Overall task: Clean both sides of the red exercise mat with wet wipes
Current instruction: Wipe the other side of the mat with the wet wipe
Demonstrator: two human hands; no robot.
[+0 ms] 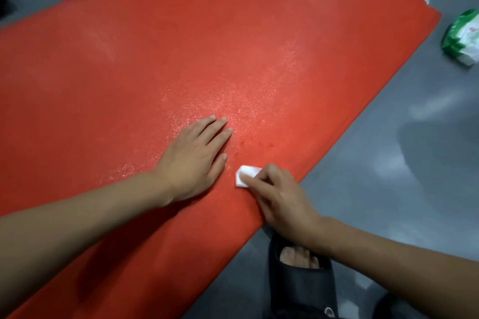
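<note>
The red exercise mat lies flat on a grey floor and fills most of the view, with a wet sheen in its middle. My left hand rests palm down on the mat, fingers straight. Just to its right, near the mat's edge, my right hand pinches a small folded white wet wipe with curled fingers and holds it against the mat. A green and white pack of wet wipes lies on the floor beyond the mat's right corner.
The grey floor borders the mat on the right and at the top left. My foot in a black sandal stands on the floor by the mat's near edge. A dark object sits at the far left edge.
</note>
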